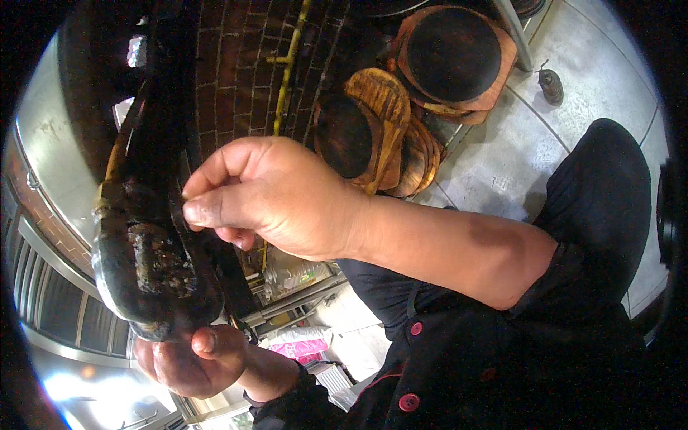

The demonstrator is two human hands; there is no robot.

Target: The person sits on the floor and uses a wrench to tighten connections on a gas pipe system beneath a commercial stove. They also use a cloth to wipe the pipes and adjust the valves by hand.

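Two bare hands: the left hand [190, 365] has its thumb and fingers about the lower end of a blackened metal piece [161, 265]; the right hand [297, 197] is held beside the piece's other end.
Right pinch: thumb and forefinger narrow, tips nearly together; whether anything thin lies between them, or they touch the metal, I cannot tell.
Left grip: closed on the metal's lower end; the palm and most of the contact are hidden.
Hard to make out: the piece's upper end, which sinks into deep shadow; a small dark object [551, 87] on the tiled floor [494, 158] is unclear.
Cut off: the dark picture rim trims the surroundings; a pan edge [390, 8] leaves at the top.
Metal piece: rounded, sooty, glossy along its outer side, with a rough, rust-brown patch.
Fitting [109, 197]: dull brass-coloured, at the piece's upper left.
Behind: wooden boards [401, 100], partly overlapping, by a dark brick wall [236, 79].
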